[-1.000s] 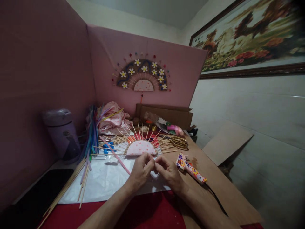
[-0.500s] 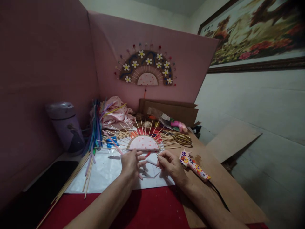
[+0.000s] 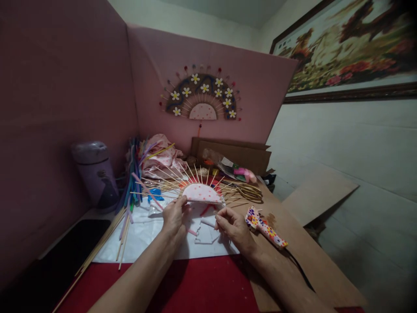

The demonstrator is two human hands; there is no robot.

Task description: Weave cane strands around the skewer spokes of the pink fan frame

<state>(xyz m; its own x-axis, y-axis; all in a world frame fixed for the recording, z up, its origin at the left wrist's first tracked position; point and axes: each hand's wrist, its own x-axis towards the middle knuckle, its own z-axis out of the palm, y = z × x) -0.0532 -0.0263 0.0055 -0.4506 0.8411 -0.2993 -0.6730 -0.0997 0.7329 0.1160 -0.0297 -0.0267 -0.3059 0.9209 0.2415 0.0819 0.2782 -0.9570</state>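
Observation:
My left hand [image 3: 175,216] grips the lower left corner of a half-round fan piece [image 3: 201,193] between thumb and fingers. The piece is covered in pale cloth with red dots, and thin wooden sticks fan out from its curved edge. Its straight edge is raised and faces me. A pink pipe cleaner [image 3: 147,191] passes behind my left hand; I cannot tell if it is held too. Just right of the piece, my right hand [image 3: 235,228] is closed in a pinch, and whatever sits at its fingertips is too small to name. White scraps [image 3: 206,237] lie between the hands.
A flower-patterned glue gun [image 3: 265,228] with a black cord lies on the brown board [image 3: 302,261]. Gold-handled scissors [image 3: 249,192] lie behind it. Pipe cleaners [image 3: 130,174], loose sticks [image 3: 100,243] and a purple bottle [image 3: 97,174] are at left. A finished flowered fan [image 3: 202,93] hangs on the pink panel.
My left hand has moved slightly left and up and taken hold of the fan piece's corner. The piece is now tilted up a little. My right hand has stayed almost in place.

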